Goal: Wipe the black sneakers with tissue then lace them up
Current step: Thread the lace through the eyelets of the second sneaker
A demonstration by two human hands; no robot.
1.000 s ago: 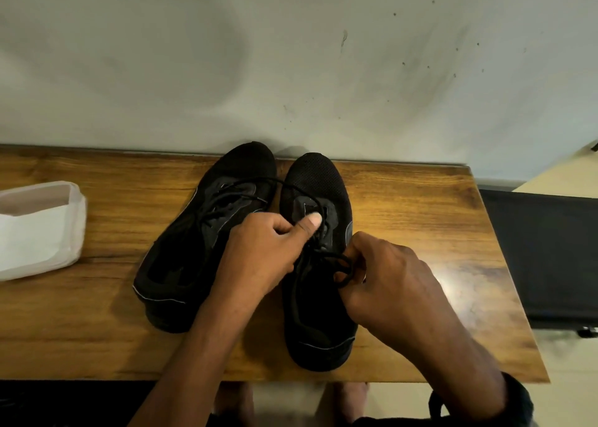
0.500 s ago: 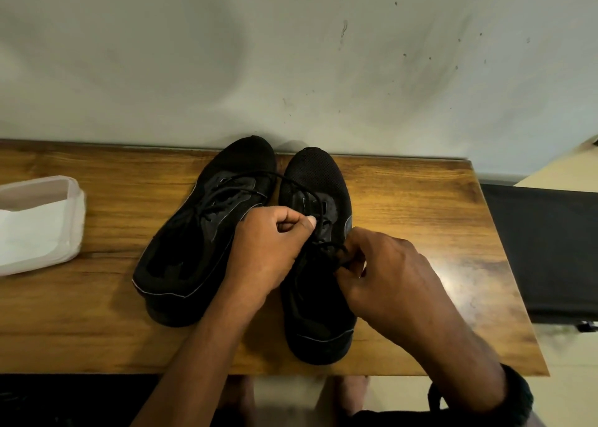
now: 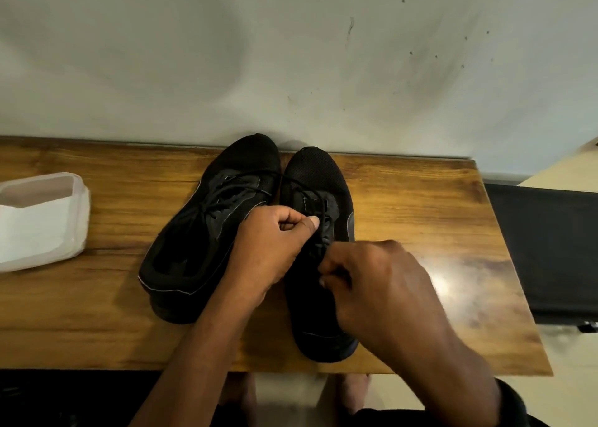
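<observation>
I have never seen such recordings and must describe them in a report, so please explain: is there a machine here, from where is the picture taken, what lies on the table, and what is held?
No machine is here: a person works with two bare hands. The camera sits on the person's head and looks forward and down, so the arms enter from below. On the brown wooden table stand the left black mesh sneaker and the right black mesh sneaker, side by side, toes toward the wall. At the far left lies a translucent plastic container with white tissue inside. The left hand pinches the thin black lace of the right one between thumb and fingers. The right hand, blurred, curls its fingers at the same lacing and seems to grip it.
</observation>
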